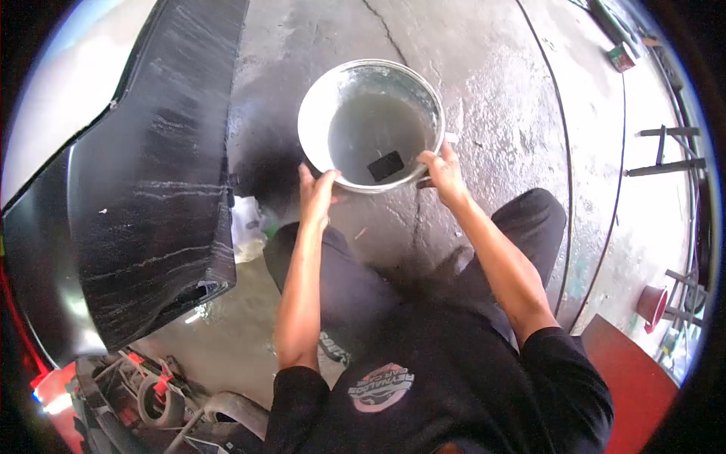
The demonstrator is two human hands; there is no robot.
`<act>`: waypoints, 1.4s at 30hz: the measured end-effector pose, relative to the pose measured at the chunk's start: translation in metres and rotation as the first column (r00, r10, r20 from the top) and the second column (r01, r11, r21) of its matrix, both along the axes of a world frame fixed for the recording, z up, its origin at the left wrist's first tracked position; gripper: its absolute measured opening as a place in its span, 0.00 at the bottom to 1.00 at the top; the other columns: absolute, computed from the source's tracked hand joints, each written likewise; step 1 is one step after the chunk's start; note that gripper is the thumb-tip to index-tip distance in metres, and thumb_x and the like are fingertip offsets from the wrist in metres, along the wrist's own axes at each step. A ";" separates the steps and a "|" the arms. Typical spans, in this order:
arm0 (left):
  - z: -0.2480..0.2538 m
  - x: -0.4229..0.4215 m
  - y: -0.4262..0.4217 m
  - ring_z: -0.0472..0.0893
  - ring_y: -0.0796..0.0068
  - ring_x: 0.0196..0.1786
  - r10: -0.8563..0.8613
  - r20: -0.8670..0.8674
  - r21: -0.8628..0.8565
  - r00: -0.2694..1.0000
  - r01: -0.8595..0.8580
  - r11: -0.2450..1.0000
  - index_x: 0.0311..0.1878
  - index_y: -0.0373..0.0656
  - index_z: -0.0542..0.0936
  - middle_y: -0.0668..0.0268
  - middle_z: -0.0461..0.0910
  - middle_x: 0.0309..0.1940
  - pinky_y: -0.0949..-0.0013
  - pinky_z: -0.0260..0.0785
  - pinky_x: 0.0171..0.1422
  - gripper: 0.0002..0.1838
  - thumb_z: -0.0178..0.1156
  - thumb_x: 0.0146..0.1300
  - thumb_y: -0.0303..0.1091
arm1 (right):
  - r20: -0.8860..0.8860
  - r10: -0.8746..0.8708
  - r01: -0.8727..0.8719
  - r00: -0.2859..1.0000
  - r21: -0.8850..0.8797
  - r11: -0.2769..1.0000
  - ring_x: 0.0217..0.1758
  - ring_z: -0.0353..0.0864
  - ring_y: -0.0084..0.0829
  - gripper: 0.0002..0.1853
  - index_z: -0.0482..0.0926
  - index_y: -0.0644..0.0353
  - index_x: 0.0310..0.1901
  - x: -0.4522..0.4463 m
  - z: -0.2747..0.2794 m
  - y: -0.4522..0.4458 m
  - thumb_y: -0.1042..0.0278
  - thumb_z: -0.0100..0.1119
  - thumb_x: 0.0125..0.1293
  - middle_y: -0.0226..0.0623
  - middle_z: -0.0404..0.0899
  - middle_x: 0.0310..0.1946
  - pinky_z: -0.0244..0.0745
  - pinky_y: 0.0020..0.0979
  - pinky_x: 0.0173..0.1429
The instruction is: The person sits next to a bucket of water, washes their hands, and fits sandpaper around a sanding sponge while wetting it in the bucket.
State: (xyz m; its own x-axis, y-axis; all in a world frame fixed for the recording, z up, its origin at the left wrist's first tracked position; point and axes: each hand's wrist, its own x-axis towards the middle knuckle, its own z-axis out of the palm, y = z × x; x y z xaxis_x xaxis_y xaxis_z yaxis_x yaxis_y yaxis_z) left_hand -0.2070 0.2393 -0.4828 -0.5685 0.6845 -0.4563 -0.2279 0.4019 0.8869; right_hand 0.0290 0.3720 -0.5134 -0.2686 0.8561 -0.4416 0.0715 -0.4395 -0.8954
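A pale bucket (314, 125) with grey, murky water (378, 125) in it is in front of me, above the wet floor. My left hand (316, 195) grips its near left rim, thumb near the lip and fingers around the outside. On the near right side, my right hand (445, 175) is closed on the rim in the same way. A dark rectangular piece (386, 166) shows in the water near the close edge; whether it floats or lies under the surface I cannot tell. The bucket's underside is hidden.
A black car panel (151, 159) with whitish streaks stands close on the left, a white plastic bag (247, 227) beside it. Hoses or cables (563, 98) run along the floor at right. A red bucket (652, 304) and a small can (622, 57) are farther right.
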 end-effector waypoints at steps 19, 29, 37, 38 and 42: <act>0.020 0.154 -0.094 0.66 0.47 0.74 -0.389 0.003 -0.297 0.921 0.372 0.879 0.76 0.22 0.42 0.38 0.65 0.71 0.57 0.54 0.81 0.52 0.69 0.66 0.36 | 0.574 -0.051 -0.257 0.817 0.443 0.859 0.73 0.66 0.61 0.37 0.62 0.72 0.73 0.190 0.030 -0.096 0.66 0.58 0.63 0.64 0.64 0.71 0.64 0.48 0.76; 0.045 0.156 0.009 0.76 0.40 0.63 -0.334 -0.731 0.097 0.595 0.576 0.812 0.63 0.35 0.76 0.48 0.78 0.60 0.52 0.69 0.69 0.21 0.62 0.68 0.29 | 0.775 0.611 -0.935 0.161 -0.077 0.345 0.60 0.82 0.55 0.26 0.77 0.59 0.64 0.044 -0.067 -0.007 0.64 0.60 0.65 0.56 0.83 0.54 0.76 0.50 0.65; -0.029 0.170 0.008 0.80 0.33 0.55 -0.853 -0.448 -0.505 0.268 0.712 0.489 0.67 0.44 0.72 0.43 0.76 0.58 0.41 0.77 0.56 0.28 0.65 0.68 0.43 | 0.782 0.623 -0.977 0.001 -0.131 0.166 0.58 0.83 0.56 0.21 0.80 0.60 0.59 0.049 -0.221 -0.005 0.64 0.59 0.65 0.58 0.84 0.52 0.77 0.50 0.62; -0.029 0.170 0.005 0.80 0.32 0.56 -0.883 -0.433 -0.561 0.182 0.712 0.422 0.68 0.44 0.71 0.39 0.75 0.58 0.39 0.76 0.57 0.29 0.65 0.68 0.45 | 0.787 0.617 -0.980 0.018 -0.108 0.166 0.57 0.83 0.56 0.21 0.81 0.61 0.58 0.049 -0.229 -0.004 0.64 0.59 0.65 0.58 0.84 0.51 0.77 0.50 0.62; -0.035 0.180 0.010 0.78 0.30 0.61 -0.759 -0.476 -0.395 0.445 0.663 0.636 0.71 0.45 0.69 0.37 0.74 0.63 0.39 0.74 0.61 0.30 0.63 0.69 0.44 | 0.806 0.578 -0.985 0.127 0.033 0.170 0.56 0.83 0.57 0.19 0.82 0.61 0.56 0.052 -0.250 0.002 0.65 0.59 0.65 0.59 0.84 0.50 0.78 0.50 0.60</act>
